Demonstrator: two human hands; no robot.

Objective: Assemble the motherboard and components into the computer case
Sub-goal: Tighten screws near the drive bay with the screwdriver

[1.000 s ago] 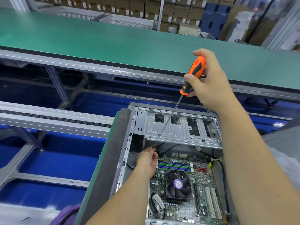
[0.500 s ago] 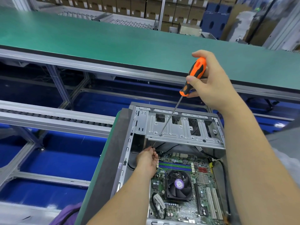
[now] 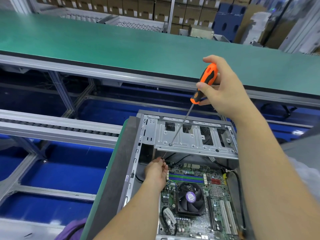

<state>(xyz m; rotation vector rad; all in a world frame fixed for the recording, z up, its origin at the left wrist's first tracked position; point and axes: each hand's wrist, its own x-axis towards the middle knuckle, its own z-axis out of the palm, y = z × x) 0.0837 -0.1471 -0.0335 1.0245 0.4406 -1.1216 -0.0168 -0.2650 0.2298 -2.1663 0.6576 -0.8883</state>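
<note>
Showing a mid-assembly stage: the computer case [image 3: 181, 170] is lying open on its side at the near edge of a green worktop [image 3: 103, 184], with the motherboard [image 3: 195, 201] already sitting inside it. On the motherboard, the CPU cooler fan [image 3: 190, 200] and the green and blue memory slots [image 3: 186, 178] beyond it are appearing in place, and two white expansion slots [image 3: 226, 217] are standing vacant to the right of the fan. At the far end of the case, the metal drive cage [image 3: 194, 137] is spanning the opening above the motherboard's far edge.

The right hand [image 3: 223, 87] is clamping the orange and black handle of a long screwdriver [image 3: 195, 99], whose shaft is passing down through a hole in the drive cage. The left hand [image 3: 156, 170] is reaching under the cage at the motherboard's far left corner, its fingertips pinching something small beside the lower part of the shaft; what they are holding is too small to tell.

Judging from this, the person is fastening the motherboard's far left corner. Whether the other mounting points are already secured cannot be told. Black cables [image 3: 181, 158] are lying loose under the cage, suggesting that wiring and any drives or cards are remaining to be done.
</note>
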